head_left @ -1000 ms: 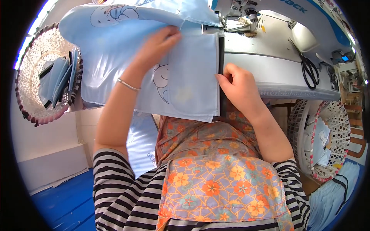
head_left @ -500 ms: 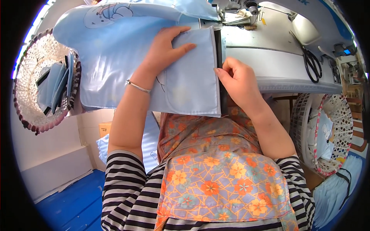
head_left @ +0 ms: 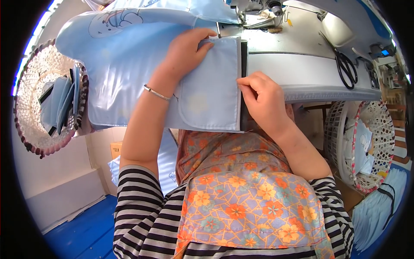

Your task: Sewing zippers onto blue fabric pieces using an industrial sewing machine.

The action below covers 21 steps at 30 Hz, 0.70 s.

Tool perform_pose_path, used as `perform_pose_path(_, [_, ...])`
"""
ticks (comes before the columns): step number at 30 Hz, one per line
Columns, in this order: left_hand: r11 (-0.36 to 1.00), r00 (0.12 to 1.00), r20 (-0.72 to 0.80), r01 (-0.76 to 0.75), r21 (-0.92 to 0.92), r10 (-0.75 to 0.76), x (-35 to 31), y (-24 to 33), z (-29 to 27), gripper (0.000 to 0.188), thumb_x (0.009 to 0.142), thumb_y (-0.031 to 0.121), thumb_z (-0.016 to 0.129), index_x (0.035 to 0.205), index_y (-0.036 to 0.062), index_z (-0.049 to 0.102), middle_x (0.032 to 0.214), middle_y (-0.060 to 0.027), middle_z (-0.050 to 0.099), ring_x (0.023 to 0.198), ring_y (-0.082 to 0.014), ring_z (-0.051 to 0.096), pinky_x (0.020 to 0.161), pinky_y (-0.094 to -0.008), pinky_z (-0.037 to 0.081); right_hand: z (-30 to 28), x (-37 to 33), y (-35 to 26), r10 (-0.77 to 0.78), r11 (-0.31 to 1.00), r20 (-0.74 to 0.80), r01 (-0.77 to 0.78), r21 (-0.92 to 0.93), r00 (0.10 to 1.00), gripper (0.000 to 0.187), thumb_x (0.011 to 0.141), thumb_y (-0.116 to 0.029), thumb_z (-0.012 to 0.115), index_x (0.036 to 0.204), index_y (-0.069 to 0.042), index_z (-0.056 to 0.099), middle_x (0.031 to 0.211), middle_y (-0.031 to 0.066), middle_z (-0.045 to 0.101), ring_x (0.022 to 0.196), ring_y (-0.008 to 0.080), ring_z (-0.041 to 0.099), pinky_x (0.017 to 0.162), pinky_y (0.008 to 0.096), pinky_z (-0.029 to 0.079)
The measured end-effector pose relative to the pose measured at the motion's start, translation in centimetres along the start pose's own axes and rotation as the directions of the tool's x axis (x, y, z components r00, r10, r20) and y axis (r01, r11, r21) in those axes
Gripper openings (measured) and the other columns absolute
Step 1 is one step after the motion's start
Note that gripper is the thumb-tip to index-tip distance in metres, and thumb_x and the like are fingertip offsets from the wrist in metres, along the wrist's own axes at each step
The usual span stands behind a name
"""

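A light blue satin-like fabric piece is spread over the left of the sewing table, with a cartoon print near its far edge. On it lies a smaller blue fabric panel with a rounded corner and a stitched border. My left hand rests on the panel's upper part, its thumb and forefinger stretched out. My right hand is closed in a pinch at the panel's right edge, beside a black strip running along it. The sewing machine's needle area is just beyond the panel's far edge.
Black scissors lie on the white machine bed at the right. A woven basket of blue pieces with black strips stands left; another basket with printed fabric is at the right. Tied blue fabric lies below it.
The panel has shifted slightly toward me and to the left. My left thumb has drawn up closer to the forefinger. My right hand has moved a little left, still pinching at the edge.
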<state>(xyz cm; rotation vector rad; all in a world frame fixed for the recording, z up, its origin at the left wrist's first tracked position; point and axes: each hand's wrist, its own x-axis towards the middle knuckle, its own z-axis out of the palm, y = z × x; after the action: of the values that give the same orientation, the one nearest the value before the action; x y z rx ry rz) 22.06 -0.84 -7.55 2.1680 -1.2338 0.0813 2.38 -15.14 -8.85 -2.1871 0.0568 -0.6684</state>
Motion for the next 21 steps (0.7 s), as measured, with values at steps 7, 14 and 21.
perform_pose_path(7, [0.853,0.869,0.047,-0.492,0.174,0.492,0.3,2.8,0.7,0.031,0.080,0.003,0.059,0.109,0.0100,0.068,0.118,-0.0053,0.066,0.104,-0.0269,0.060,0.090,-0.0402,0.047,-0.1,0.5,0.3,-0.003,1.000,-0.009,0.003,0.011,1.000,0.008,0.081,0.006,0.068,0.087,0.001,0.067,0.079,0.0124,0.064,0.069,0.0273,0.063,0.061,0.0337,0.050])
perform_pose_path(14, [0.833,0.854,0.123,-0.521,0.185,0.506,0.3,4.1,1.4,0.027,0.077,0.005,0.059,0.104,0.0032,0.065,0.119,-0.0081,0.065,0.102,-0.0275,0.060,0.088,-0.0400,0.048,-0.1,0.2,0.3,-0.007,1.000,-0.007,0.007,0.022,1.000,0.007,0.081,0.006,0.068,0.086,0.001,0.067,0.079,0.0125,0.063,0.069,0.0274,0.062,0.060,0.0339,0.049])
perform_pose_path(21, [0.849,0.865,0.063,-0.501,0.167,0.498,0.1,4.1,2.0,0.027,0.078,0.008,0.060,0.104,0.0005,0.065,0.109,-0.0105,0.064,0.099,-0.0287,0.060,0.086,-0.0405,0.049,0.0,0.2,0.3,-0.010,0.999,-0.013,0.010,0.042,1.000,0.008,0.080,0.007,0.067,0.085,0.001,0.067,0.079,0.0123,0.064,0.069,0.0269,0.062,0.060,0.0337,0.049])
